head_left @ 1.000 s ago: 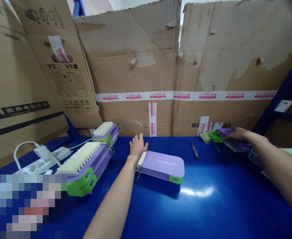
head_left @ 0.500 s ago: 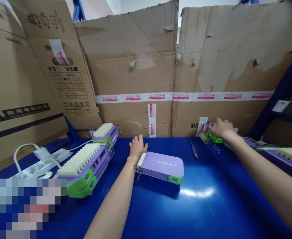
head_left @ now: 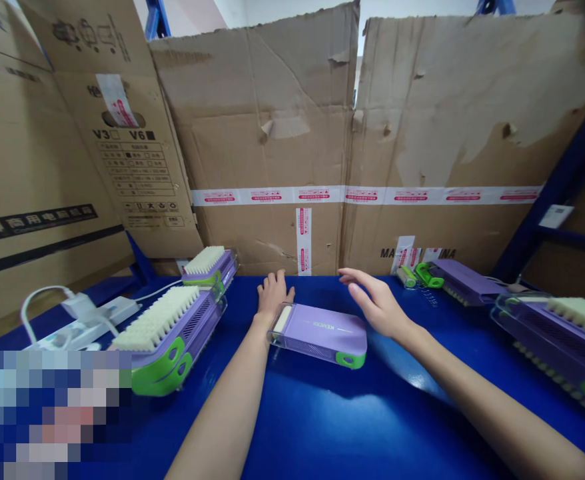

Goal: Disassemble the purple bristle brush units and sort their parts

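A purple device [head_left: 322, 331] with a green corner and a clear cover on its left end lies flat on the blue table [head_left: 302, 427] in front of me. My left hand [head_left: 274, 295] rests on the table just beyond the device's left end, fingers spread and holding nothing. Above the table, near the device's far right corner, is my right hand [head_left: 372, 300]. Its fingers stretch leftward with nothing in them. The screwdriver visible earlier is hidden behind my right hand and wrist.
Purple-green devices with cream bristle pads stand at left [head_left: 172, 333] and right [head_left: 562, 340]. A purple piece [head_left: 465, 280], a green part [head_left: 430, 274] and small screws [head_left: 430, 297] lie at the back right. A white power strip [head_left: 92, 320] sits left. Cardboard [head_left: 272, 153] walls the back.
My right hand has moved left from the green parts at the back right to beside the purple device. My left hand and the device have stayed in place.
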A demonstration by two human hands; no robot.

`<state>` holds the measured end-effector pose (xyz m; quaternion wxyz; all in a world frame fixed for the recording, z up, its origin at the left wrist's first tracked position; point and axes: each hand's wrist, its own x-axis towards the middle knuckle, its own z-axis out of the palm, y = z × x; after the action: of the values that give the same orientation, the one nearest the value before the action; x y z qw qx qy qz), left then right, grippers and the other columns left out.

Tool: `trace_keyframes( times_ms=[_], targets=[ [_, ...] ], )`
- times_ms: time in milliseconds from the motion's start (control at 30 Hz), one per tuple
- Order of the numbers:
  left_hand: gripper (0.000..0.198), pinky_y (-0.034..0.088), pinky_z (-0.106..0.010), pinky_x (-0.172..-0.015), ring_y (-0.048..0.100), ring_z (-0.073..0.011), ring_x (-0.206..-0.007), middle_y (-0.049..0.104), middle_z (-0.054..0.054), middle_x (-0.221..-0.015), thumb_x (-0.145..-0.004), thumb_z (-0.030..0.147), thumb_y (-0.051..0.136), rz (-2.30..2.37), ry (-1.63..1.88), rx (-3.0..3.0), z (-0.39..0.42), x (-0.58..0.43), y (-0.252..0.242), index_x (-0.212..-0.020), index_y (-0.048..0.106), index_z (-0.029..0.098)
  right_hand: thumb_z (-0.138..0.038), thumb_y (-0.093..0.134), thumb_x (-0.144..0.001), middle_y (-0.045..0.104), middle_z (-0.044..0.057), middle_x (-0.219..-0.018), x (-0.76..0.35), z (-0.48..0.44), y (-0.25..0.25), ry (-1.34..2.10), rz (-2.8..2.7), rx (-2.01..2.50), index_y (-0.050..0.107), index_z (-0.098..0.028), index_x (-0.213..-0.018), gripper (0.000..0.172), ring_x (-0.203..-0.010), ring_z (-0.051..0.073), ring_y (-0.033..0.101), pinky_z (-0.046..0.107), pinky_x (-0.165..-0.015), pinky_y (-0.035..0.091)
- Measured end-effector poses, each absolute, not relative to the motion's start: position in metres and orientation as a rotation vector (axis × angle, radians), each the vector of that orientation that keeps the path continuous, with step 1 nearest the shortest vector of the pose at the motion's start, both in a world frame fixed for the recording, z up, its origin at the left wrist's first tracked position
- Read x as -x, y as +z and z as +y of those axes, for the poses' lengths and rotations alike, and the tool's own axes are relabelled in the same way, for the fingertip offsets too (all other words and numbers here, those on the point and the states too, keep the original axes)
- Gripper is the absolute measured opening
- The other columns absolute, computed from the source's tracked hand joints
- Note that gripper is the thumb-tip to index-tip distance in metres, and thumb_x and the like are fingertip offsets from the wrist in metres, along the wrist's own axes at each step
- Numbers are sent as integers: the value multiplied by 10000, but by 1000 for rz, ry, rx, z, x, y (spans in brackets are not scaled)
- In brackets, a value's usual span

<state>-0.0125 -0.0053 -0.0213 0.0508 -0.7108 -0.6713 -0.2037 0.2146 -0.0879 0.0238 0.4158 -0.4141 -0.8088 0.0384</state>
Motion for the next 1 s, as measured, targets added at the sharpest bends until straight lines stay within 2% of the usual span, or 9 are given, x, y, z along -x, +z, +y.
trace_keyframes(
  times_ms=[67,133,200,400,500,600,733,833,1000],
  targets=[
    [487,378,-448,-864,480,-314,-1103,498,-164,-1172,-835,347,454,-2044,-629,2169,-6,12,-21,-1273,368,152,-452,387,-893,604,97,-1127,-203,-108,29,115,-2216,873,480,-189,-1249,452,-999,201,557,351,-855,432],
    [479,380,-449,-865,480,-316,-1105,501,-163,-1172,-835,343,454,-2048,-646,2173,-6,12,-20,-1267,374,153,-502,508,-816,594,111,-1126,-191,-122,31,-35,-2455,789,524,-194,-1205,496,-999,234,532,390,-849,414],
    [454,386,-443,-861,484,-310,-1105,504,-158,-1178,-840,336,445,-2049,-690,2178,-6,13,-20,-1254,383,160,-464,549,-796,573,122,-1160,-184,-127,27,-201,-2577,787,539,-197,-1196,481,-1044,262,492,418,-857,392],
    [377,391,-415,-863,486,-288,-1120,519,-135,-1189,-859,329,423,-2035,-831,2217,-7,14,-17,-1206,416,180,-433,533,-820,534,131,-1255,-204,-96,3,-344,-2395,994,524,-206,-1238,476,-1143,281,438,497,-962,302],
    [390,381,-409,-879,476,-283,-1136,516,-136,-1195,-861,334,435,-1962,-824,2264,-12,13,-13,-1218,406,178,-335,497,-835,497,130,-1296,-218,-77,-12,-403,-2226,1144,518,-225,-1255,435,-1177,298,421,537,-975,283],
    [456,374,-403,-892,469,-278,-1147,509,-138,-1205,-849,388,468,-1811,-820,2363,-16,11,-11,-1246,383,181,-250,429,-852,547,124,-1197,-219,-68,-22,-296,-1963,1240,562,-228,-1199,372,-1096,271,487,470,-901,390],
    [591,364,-402,-921,459,-272,-1162,505,-129,-1210,-793,534,511,-1704,-906,2425,-18,9,-13,-1261,374,198,-338,412,-876,610,99,-984,-207,-72,-22,-60,-1724,1243,578,-196,-1128,334,-943,233,563,406,-845,448],
    [704,356,-399,-942,452,-270,-1171,486,-123,-1236,-735,605,544,-1682,-985,2415,-17,9,-16,-1277,357,197,-441,410,-874,602,106,-1037,-200,-82,-17,49,-1716,1276,543,-197,-1168,405,-965,240,574,412,-858,450],
    [841,349,-415,-950,434,-284,-1178,466,-128,-1242,-656,667,584,-1694,-1006,2426,-18,9,-15,-1304,330,196,-526,419,-854,535,119,-1255,-196,-90,-12,140,-1832,1325,439,-210,-1294,542,-1143,268,505,450,-935,409]
  ],
)
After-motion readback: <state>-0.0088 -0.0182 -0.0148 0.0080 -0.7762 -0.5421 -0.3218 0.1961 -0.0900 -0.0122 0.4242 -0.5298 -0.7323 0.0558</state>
